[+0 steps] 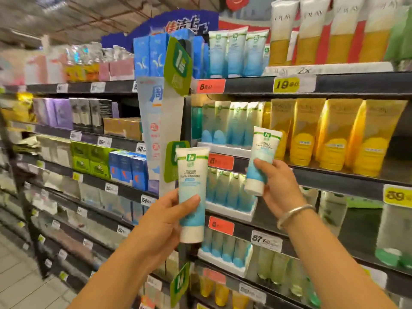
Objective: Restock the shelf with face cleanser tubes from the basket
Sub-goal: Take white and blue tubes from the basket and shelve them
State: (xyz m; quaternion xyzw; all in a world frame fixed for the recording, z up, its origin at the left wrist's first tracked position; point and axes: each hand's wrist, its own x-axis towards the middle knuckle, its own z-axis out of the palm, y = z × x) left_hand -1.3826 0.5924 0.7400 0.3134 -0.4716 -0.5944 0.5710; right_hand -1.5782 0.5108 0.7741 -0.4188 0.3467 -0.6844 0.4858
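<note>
Face cleanser tubes, white fading to blue, caps down.
Left hand [165, 217] fingers grip one tube [192, 195]; right hand [278, 186] fingers grip another [262, 159].

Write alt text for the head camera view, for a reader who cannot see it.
Two hands each hold a white-and-blue face cleanser tube upright before store shelves: the left hand grips one tube, the right hand, with a silver bangle on its wrist, lifts another tube toward a row of matching tubes. Yellow tubes stand to the right.
</note>
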